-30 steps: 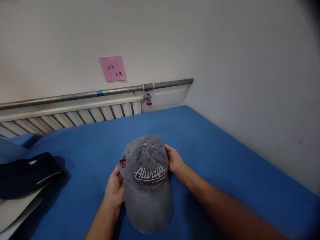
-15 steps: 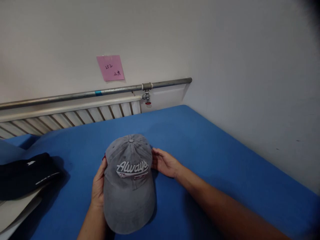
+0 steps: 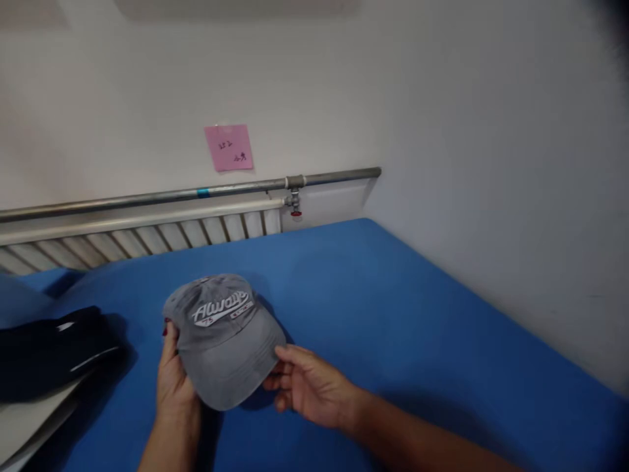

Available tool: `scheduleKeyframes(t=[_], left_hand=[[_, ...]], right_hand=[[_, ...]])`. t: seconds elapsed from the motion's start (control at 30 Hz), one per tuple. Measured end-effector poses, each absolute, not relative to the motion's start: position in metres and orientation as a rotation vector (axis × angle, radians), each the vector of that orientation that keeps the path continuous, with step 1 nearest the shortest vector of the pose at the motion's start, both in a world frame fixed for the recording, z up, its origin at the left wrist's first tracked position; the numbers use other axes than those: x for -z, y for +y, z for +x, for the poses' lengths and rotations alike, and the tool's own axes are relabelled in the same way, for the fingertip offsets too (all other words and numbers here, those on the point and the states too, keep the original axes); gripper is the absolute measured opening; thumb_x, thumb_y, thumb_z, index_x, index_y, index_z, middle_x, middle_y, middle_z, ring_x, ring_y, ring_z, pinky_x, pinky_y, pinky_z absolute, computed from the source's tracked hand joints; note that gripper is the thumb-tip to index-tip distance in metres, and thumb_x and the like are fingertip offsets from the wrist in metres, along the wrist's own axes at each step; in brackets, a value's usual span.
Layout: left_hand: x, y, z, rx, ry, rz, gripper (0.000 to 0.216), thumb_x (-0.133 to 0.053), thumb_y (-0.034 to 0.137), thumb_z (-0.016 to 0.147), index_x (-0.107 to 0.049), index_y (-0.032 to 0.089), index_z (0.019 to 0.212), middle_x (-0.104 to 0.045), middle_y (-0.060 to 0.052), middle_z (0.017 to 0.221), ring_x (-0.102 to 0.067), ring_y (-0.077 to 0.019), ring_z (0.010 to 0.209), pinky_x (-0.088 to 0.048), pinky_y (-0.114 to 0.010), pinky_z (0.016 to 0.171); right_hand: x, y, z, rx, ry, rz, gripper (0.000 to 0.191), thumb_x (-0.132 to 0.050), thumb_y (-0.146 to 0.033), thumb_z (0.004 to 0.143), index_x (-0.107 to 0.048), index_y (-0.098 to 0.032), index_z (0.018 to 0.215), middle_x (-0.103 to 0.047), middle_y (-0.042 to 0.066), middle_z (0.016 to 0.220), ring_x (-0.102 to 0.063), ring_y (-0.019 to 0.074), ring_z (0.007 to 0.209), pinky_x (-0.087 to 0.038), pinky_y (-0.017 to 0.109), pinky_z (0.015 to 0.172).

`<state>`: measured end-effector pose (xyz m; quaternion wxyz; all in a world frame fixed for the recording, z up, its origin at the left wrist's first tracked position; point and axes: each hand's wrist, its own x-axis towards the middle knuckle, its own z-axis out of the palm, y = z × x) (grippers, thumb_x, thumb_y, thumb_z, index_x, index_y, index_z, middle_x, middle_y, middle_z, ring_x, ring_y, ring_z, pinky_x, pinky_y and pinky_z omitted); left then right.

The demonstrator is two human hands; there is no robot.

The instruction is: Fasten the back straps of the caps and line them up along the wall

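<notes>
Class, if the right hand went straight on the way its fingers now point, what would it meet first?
Most likely the gray cap's brim: the right hand is at its edge, though exact contact is hard to judge.

We see the cap (image 3: 221,354) between our left hand (image 3: 174,383) and right hand (image 3: 319,390), over the bed (image 3: 373,295), the radiator (image 3: 171,236) behind.

gray cap (image 3: 219,337): shifted left, brim (image 3: 236,370) swung rightward | right hand (image 3: 314,390): moved from crown (image 3: 211,308) side to brim edge

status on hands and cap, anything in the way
Left hand holding gray cap; right hand at brim edge. Cap tilted. Dark item at left, apart.
</notes>
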<state>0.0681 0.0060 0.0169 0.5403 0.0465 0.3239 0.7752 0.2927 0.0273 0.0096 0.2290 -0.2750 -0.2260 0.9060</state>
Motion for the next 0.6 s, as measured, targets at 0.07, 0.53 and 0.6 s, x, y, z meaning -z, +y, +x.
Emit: scheduleKeyframes(t=[0.07, 0.53, 0.6], left_hand=[[-0.022, 0.008, 0.076, -1.843, 0.771, 0.079, 0.038, -0.036, 0.028, 0.099, -0.058, 0.036, 0.128, -0.077, 0.003, 0.093, -0.071, -0.0142, 0.093, -0.052, -0.027, 0.093], [0.009, 0.015, 0.127, -1.227, 1.160, 0.413, 0.033, -0.068, 0.038, 0.076, -0.072, 0.014, 0.098, -0.073, -0.017, 0.105, -0.069, -0.0336, 0.097, -0.060, -0.039, 0.075], [0.025, 0.015, 0.122, -1.176, 1.220, 0.541, 0.030, -0.075, 0.035, 0.070, -0.073, 0.020, 0.096, -0.075, -0.013, 0.100, -0.069, -0.0348, 0.096, -0.059, -0.040, 0.076]], right_hand=[[-0.012, 0.031, 0.293, -2.436, -0.538, -0.780, 0.027, -0.074, -0.033, 0.069, -0.055, -0.018, 0.079, -0.065, 0.000, 0.072, -0.064, 0.0140, 0.064, -0.040, 0.022, 0.047], [-0.032, 0.101, 0.381, -1.887, -0.575, -0.702, 0.030, -0.080, -0.029, 0.061, -0.057, -0.018, 0.077, -0.063, -0.003, 0.064, -0.057, 0.0111, 0.055, -0.038, 0.021, 0.042], [-0.033, 0.120, 0.396, -1.806, -0.570, -0.728, 0.027, -0.079, -0.028, 0.062, -0.058, -0.017, 0.076, -0.063, -0.002, 0.064, -0.057, 0.0115, 0.056, -0.040, 0.021, 0.043]])
